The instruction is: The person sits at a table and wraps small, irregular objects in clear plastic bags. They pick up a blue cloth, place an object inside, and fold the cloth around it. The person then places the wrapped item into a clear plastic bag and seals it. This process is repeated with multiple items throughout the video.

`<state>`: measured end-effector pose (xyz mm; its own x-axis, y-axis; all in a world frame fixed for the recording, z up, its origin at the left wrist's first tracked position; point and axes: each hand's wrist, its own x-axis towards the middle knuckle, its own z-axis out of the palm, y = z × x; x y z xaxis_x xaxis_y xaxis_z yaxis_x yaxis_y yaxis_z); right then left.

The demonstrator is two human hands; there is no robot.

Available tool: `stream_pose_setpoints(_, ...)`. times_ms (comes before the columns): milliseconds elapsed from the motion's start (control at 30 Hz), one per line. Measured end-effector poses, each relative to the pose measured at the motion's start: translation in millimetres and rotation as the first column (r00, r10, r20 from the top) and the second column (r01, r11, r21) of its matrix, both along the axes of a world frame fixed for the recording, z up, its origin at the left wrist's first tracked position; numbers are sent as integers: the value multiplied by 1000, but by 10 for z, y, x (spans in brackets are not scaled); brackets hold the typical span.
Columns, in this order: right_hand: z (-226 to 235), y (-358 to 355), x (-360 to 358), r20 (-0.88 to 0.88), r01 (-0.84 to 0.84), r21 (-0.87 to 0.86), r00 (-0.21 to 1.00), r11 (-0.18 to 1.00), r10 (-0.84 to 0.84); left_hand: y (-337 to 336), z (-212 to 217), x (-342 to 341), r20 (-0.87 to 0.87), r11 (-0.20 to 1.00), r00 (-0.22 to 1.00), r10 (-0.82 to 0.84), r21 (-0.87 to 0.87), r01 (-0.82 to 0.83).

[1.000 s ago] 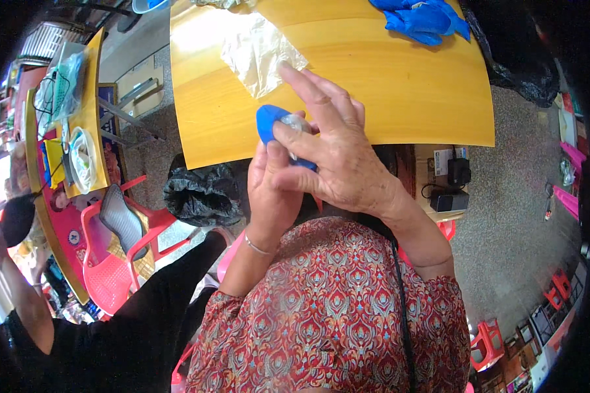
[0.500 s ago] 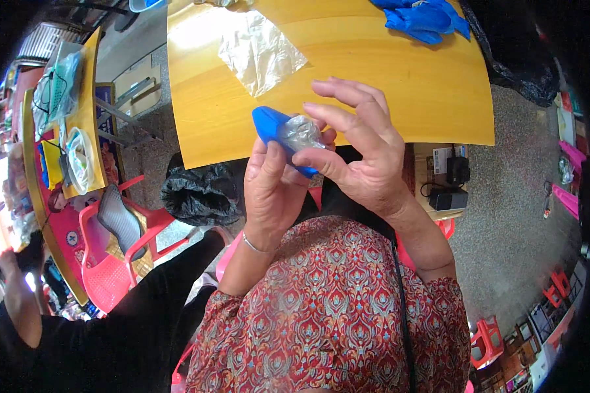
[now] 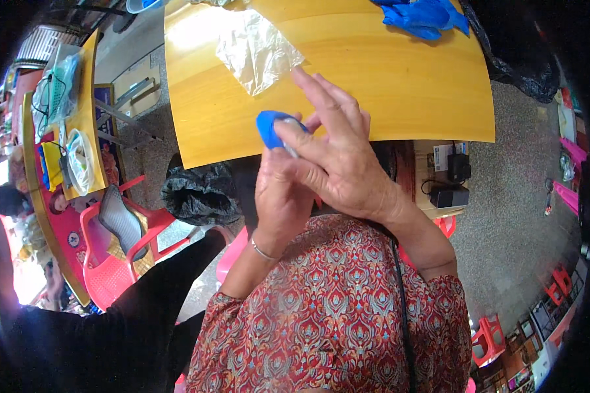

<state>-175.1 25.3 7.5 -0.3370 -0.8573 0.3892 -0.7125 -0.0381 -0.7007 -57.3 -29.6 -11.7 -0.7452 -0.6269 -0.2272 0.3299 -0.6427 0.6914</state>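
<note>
Two bare hands close together, with the left hand (image 3: 282, 193) clamped from below around a blue piece (image 3: 266, 129) and the right hand (image 3: 351, 167) laid across it, index finger on top, other fingers stretched loosely forward. Impossible to tell any firm pinch between right thumb and finger. Smooth and rounded, with a blunt tip, pointing outward just beyond the left thumb and to the left of the right index finger. Against its side, a little whitish, shiny material (image 3: 291, 153), mostly hidden under the right fingers. Ahead of the right fingertips, on a smooth yellow table (image 3: 413, 92) with fine wood-like grain, a thin clear plastic sheet (image 3: 259, 56), glossy and wrinkled. Farther ahead and to the right of both hands, a soft, crumpled blue heap (image 3: 426, 19). To the left of the left hand, a black bag (image 3: 203, 200), creased and slightly shiny. Around the left wrist, a slim metal bracelet (image 3: 262, 250).
</note>
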Motion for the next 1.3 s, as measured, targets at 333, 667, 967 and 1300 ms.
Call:
stream_pose_setpoints(333,-70,48,-70,120,-17,-65,992,998,25,-145,-67,-78,-142,992,989,34,123,-16)
stream_pose_setpoints(667,-123,86,-298,80,-140,-67,986,988,145,-329,28,37,125,937,974,191,-320,-142)
stream_pose_setpoints(967,32,138,-290,379,-40,-40,924,998,53,-350,190,-47,284,910,958,45,-408,78)
stream_pose_setpoints(1300,-114,56,-282,424,70,-272,904,960,55,-337,179,-5,285,934,958,26,-349,78)
